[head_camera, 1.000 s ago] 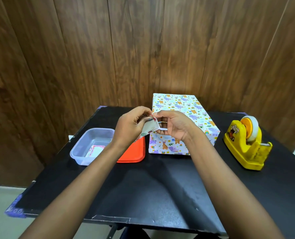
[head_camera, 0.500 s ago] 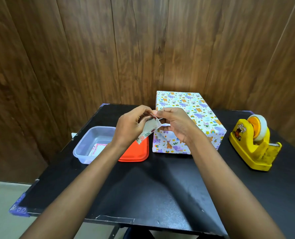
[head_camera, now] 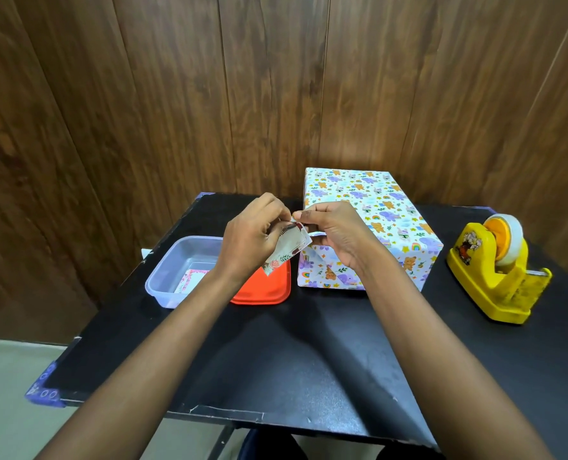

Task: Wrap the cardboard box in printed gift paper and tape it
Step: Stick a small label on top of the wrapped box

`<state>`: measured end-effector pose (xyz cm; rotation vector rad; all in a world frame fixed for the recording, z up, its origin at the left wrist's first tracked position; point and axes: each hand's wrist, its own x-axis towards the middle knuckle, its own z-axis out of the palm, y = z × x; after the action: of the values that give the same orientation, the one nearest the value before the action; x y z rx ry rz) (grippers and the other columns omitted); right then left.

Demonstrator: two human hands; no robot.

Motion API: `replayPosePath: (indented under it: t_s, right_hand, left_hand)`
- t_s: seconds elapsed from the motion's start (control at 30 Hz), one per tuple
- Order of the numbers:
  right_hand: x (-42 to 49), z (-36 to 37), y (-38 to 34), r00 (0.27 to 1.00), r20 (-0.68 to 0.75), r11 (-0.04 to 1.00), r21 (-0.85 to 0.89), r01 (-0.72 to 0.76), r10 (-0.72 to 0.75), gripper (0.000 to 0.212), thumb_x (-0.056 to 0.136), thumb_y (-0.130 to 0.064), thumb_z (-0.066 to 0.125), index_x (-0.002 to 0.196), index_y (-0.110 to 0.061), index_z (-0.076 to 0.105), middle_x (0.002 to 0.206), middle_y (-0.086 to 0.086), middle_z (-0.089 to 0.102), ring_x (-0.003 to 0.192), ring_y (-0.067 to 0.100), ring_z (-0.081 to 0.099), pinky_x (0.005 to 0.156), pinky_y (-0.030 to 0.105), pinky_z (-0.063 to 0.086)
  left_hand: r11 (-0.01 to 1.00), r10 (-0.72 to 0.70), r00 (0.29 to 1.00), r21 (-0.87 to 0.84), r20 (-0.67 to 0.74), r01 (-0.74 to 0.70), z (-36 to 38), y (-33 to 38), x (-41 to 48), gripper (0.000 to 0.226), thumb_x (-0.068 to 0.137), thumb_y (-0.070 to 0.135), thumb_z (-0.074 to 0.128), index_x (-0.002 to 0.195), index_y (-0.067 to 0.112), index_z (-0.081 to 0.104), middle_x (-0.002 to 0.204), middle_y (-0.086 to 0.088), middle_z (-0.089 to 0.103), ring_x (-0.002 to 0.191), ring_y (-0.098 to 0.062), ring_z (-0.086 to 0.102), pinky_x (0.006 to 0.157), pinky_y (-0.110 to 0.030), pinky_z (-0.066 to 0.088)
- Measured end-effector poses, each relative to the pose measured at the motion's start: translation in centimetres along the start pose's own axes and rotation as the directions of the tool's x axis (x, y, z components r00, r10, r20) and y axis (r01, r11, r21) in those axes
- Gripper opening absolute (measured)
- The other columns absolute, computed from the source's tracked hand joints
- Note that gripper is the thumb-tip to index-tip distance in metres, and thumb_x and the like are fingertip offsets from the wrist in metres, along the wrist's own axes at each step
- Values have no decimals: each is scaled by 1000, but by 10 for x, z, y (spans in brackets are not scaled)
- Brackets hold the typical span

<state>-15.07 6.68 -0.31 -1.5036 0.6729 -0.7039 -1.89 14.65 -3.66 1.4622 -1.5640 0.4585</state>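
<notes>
Trouble, if it comes, will likely come from the small floral card [head_camera: 289,249] held in the air over the black table [head_camera: 276,360]. The left hand [head_camera: 252,240] grips the card's lower part with curled fingers, and the right hand [head_camera: 335,234] pinches its top corner between thumb and forefinger. Whether that corner is a peel-off backing or only an edge is too small to tell. Thin stock pulled from two ends may crease or tear at the pinch, I judge, and if one face is sticky it could fold onto itself or cling to a fingertip. Take the card as the dial's centre. A slip would drop it toward the orange lid [head_camera: 262,290] at 6 o'clock, which lies flat beneath the left hand. The box [head_camera: 375,207] sits on the table at about 2 o'clock, just behind the right hand, and printed paper covers every face that shows. No tape is visible on it from here, though clear tape would hardly show. A clear tub [head_camera: 168,265] stands at 8 o'clock, right beside the lid, and a pink-edged card [head_camera: 191,282] lies in it. The yellow tape dispenser [head_camera: 495,270] stands at 3 o'clock, well apart from the box — the right hand's reach to it looks open. Little stands between card and box top either — only the right wrist, which crosses in front of the box's near left corner.
</notes>
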Motion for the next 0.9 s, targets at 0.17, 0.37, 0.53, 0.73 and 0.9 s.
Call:
replayPosePath:
  t_s: [0.17, 0.37, 0.53, 0.73, 0.9]
  right_hand:
    - [-2, -2, 7, 994, -99, 997, 51, -51, 56, 18, 86, -4, 63, 69, -5, 57, 61, 6, 60, 53, 13, 59, 56, 25, 52]
    - [-26, -26, 27, 972, -226, 997, -28, -74, 65, 21, 91, -1, 56, 70, -3, 52, 71, 10, 58, 39, 7, 55, 43, 19, 51]
    - [-55, -45, 66, 965, -263, 949, -299, -95, 13, 32, 94, -7, 53, 63, -10, 47, 65, 4, 52, 54, 14, 53, 54, 24, 48]
    - [-78, -52, 97, 977, -199, 765, -639, -73, -73, 20, 92, -17, 56, 78, -4, 61, 76, -1, 56, 72, 13, 49, 60, 25, 36]
    - [-84, -64, 103, 975, -223, 710, -687, -152, -7, 27, 92, -22, 56, 75, -2, 62, 73, 4, 56, 73, 21, 55, 64, 33, 43]
  left_hand:
    - [991, -1, 997, -136, 74, 11, -8, 3, -2, 4, 80, 5, 59, 77, 8, 59, 87, 7, 52, 83, -15, 53, 68, -39, 47]
    - [735, -231, 946, -596, 228, 323, -30, 23, -3, 23, 85, -7, 56, 76, 14, 54, 74, 5, 66, 71, -6, 62, 71, -22, 51]
    - [677, -275, 948, -667, 162, 310, -38, 30, 8, 16, 83, 0, 58, 76, 12, 49, 76, -10, 59, 68, -7, 59, 69, -22, 49]
    - [704, -267, 935, -616, 234, 355, -26, 42, 14, 22, 86, -1, 60, 75, 16, 51, 71, -4, 61, 65, -5, 59, 64, -18, 47]
    - [852, -220, 853, -333, 472, 404, 2, 61, 19, 21, 85, 1, 62, 73, 16, 53, 72, -2, 60, 66, -7, 56, 61, -22, 41]
